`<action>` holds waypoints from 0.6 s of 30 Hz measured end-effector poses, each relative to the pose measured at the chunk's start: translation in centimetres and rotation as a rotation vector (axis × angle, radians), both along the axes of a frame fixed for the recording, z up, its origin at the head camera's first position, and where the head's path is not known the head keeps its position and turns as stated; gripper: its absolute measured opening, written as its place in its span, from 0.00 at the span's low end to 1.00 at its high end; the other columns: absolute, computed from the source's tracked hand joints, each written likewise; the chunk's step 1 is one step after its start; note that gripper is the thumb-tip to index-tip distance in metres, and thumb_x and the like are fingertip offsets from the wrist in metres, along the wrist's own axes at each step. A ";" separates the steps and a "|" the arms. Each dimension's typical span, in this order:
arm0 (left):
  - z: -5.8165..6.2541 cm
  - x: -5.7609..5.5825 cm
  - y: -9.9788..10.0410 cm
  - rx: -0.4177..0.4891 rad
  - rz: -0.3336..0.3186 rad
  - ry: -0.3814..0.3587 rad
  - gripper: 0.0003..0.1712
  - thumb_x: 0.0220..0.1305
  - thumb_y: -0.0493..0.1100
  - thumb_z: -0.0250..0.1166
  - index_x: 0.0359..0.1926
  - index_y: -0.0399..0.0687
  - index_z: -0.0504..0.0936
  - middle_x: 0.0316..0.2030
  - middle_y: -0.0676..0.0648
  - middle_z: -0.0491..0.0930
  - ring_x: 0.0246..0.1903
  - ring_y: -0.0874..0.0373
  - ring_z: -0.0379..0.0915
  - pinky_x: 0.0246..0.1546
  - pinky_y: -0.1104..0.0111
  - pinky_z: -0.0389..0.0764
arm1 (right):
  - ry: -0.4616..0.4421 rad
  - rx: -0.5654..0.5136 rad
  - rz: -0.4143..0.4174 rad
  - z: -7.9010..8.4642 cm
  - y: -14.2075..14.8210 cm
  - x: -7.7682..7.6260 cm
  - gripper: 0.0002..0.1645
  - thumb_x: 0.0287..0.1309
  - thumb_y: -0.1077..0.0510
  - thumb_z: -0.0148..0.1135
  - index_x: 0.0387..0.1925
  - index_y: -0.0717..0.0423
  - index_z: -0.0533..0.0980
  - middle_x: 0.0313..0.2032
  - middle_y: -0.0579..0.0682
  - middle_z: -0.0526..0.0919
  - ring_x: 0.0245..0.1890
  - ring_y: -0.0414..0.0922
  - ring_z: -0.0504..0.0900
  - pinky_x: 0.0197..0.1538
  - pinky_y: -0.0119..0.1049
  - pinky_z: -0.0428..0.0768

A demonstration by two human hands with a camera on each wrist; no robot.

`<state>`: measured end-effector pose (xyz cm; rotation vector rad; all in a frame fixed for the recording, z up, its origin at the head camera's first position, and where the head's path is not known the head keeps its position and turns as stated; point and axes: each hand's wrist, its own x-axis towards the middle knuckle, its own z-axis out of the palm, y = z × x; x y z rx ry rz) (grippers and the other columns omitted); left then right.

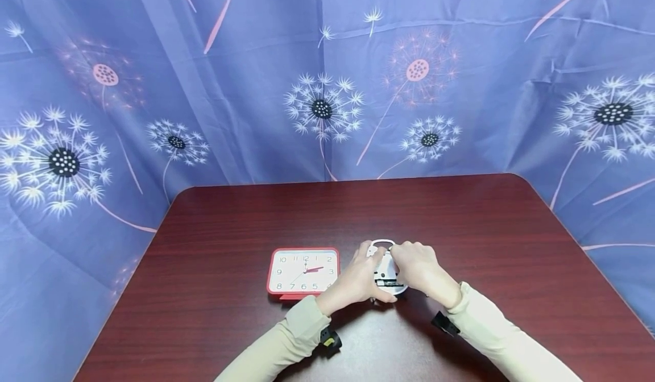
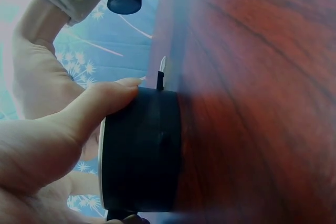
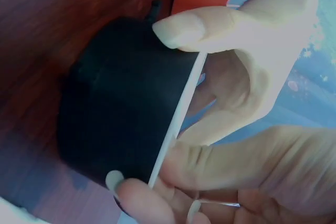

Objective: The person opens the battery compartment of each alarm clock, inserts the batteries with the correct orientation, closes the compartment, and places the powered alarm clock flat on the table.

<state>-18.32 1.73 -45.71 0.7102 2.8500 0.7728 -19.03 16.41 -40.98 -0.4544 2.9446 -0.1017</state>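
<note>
Between both hands a small round clock [image 1: 386, 269] lies on the table with its white back upward, a white handle at the far end and a dark slot near the close end. Its black side [image 2: 142, 150] and thin white rim show in both wrist views, along with a short peg-like foot. My left hand [image 1: 360, 275] grips it from the left, thumb on the near edge and fingers towards the far edge. My right hand [image 1: 417, 264] pinches its far right edge, thumb on the white surface and a fingertip at the black side [image 3: 126, 98].
A red-framed rectangular clock [image 1: 304, 270] stands on the dark red wooden table [image 1: 225, 223], just left of my left hand. Behind the table hangs a blue curtain [image 1: 256, 86] with dandelion prints. Dark wrist cameras [image 1: 330, 341] hang below both sleeves.
</note>
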 end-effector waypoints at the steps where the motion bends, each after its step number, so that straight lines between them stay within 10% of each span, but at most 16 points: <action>1: 0.0 0.0 0.0 0.001 -0.001 -0.002 0.57 0.33 0.56 0.82 0.67 0.46 0.67 0.66 0.37 0.61 0.62 0.44 0.65 0.54 0.64 0.76 | -0.002 0.000 0.002 0.0 0.1 0.0 0.18 0.35 0.62 0.77 0.17 0.50 0.71 0.21 0.48 0.78 0.24 0.50 0.78 0.26 0.45 0.75; 18: 0.0 0.0 0.0 -0.041 0.004 0.021 0.58 0.34 0.57 0.82 0.67 0.46 0.66 0.66 0.38 0.61 0.61 0.45 0.66 0.53 0.64 0.77 | -0.036 -0.170 0.026 -0.3 1.7 -0.1 0.14 0.35 0.61 0.73 0.17 0.46 0.74 0.19 0.43 0.75 0.21 0.44 0.73 0.24 0.39 0.69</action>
